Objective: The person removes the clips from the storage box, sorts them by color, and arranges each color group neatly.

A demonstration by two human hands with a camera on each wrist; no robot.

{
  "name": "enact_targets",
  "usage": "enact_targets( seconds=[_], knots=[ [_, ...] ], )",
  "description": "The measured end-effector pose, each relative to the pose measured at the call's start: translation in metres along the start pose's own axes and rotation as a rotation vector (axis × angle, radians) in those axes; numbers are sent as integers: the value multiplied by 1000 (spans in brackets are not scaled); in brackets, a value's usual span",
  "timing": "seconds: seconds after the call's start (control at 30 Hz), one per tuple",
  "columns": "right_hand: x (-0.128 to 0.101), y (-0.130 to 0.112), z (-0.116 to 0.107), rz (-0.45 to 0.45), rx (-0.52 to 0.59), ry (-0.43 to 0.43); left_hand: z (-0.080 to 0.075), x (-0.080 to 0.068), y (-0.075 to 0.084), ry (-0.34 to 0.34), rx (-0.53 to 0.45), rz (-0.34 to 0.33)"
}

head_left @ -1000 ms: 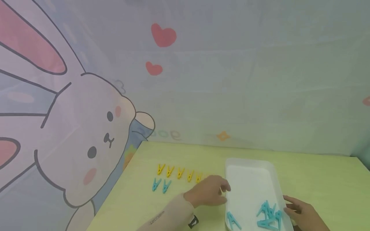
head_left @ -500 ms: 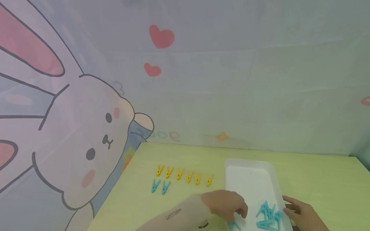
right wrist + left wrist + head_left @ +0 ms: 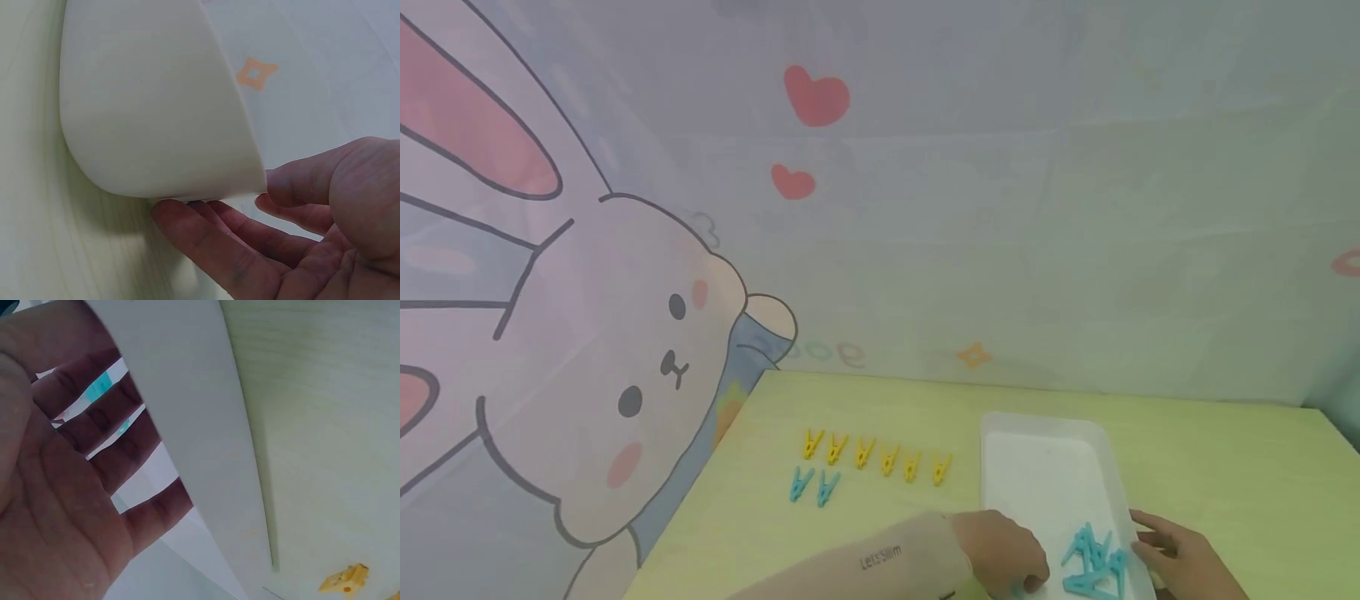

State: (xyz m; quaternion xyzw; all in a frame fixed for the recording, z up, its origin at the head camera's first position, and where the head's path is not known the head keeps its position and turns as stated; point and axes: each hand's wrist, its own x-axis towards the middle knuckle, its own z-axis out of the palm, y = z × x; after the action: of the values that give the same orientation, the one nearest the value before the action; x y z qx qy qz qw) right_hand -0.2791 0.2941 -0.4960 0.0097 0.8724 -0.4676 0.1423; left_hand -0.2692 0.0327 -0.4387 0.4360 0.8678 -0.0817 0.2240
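My left hand reaches into the white tray over its near left side, fingers bent downward. A bit of a teal clothespin shows under the hand, which covers the rest. In the left wrist view the fingertips are hidden behind the tray wall, and I cannot tell whether they pinch the clothespin. My right hand holds the tray's right side; the right wrist view shows thumb at the rim and fingers against the outer wall. Several teal clothespins lie in a heap inside, near the right hand.
Left of the tray, a row of yellow clothespins lies on the light green table. Two teal clothespins lie in front of the row's left end. A printed backdrop with a rabbit and hearts hangs behind the table.
My left hand has moved right and toward me, from beside the yellow row into the tray, covering the lone teal clothespin there. My right hand keeps its hold on the tray.
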Motion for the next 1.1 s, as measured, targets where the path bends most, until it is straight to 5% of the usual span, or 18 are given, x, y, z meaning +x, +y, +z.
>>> enact_targets(
  seconds=[0.27, 0.67, 0.93, 1.1],
  knots=[
    [2, 3, -2, -1, -53, 3, 2, 4, 1, 32, 1, 15],
    [3, 4, -2, -31, -67, -6, 11, 12, -14, 90, -172, -65],
    [5, 6, -2, -20, -64, -5, 16, 7, -32, 327, -331, 75],
    [4, 5, -2, -15, -65, -2, 18, 2, -39, 435, -471, 75]
  ],
)
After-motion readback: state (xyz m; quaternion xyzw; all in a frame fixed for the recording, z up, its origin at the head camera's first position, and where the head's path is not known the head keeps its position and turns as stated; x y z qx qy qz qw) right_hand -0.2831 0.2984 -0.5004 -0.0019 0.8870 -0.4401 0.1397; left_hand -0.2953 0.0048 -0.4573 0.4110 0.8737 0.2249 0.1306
